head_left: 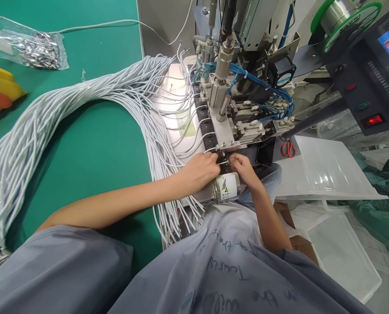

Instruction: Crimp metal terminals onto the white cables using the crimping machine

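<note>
My left hand (204, 170) is closed on a white cable at the front end of the machine's black track. Just to its right, my right hand (241, 166) pinches something small near the cable's end; the piece is mostly hidden by the fingers. Above both hands stands the machine (221, 104) with metal cylinders and blue tubes. Several white cables lie across the track behind my left hand. A large bundle of white cables (83, 89) curves over the green table (106, 135). Below the hands sits a round container with a white label (227, 186).
A bag of small metal parts (40, 49) and yellow and orange items (0, 89) lie at the left. At the right are a phone (265, 151), red scissors (289, 149), a solder spool (344, 19), a control box (370, 83) and a white tray (331, 168).
</note>
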A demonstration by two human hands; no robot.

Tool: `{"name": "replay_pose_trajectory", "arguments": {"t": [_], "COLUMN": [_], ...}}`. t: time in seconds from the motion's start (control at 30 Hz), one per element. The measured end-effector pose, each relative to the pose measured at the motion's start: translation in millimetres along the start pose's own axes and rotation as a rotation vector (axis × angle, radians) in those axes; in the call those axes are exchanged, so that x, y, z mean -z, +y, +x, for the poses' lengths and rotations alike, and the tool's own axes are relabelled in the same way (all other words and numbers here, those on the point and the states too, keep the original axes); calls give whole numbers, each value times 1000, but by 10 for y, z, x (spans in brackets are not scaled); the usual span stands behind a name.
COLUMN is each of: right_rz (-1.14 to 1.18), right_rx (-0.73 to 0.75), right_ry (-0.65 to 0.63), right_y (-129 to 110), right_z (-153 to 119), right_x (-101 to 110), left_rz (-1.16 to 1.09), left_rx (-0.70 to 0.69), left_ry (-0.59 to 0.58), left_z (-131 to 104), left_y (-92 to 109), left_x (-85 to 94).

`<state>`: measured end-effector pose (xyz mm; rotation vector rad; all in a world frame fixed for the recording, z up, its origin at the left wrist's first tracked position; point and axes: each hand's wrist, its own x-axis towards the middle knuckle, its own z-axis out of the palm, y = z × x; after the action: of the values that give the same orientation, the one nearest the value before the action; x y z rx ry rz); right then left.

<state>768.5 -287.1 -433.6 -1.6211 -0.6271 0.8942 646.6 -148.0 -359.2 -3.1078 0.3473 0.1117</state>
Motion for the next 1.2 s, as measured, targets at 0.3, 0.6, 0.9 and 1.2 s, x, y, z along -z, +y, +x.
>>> {"name": "replay_pose_trajectory", "arguments": {"t": [0.3,0.6,0.9,1.2], "right_rz": [-239,-718,-699,-531], "right_rx": [183,227,274,144], "right_ry": [517,-129,-88,-8], "right_y": [-244,-454,-407,-598], "right_z": [-429,-616,-623,-700], "right_x": [-108,-997,-981,-389], "left_rz": [1,-88,-624,-893], "left_rx": [239,271,-66,-68], "left_ry": [-40,-100,245,218], "left_z": [-12,27,-67,-85], "left_y": [-19,-225,126,78], "left_x": [10,80,161,121]}}
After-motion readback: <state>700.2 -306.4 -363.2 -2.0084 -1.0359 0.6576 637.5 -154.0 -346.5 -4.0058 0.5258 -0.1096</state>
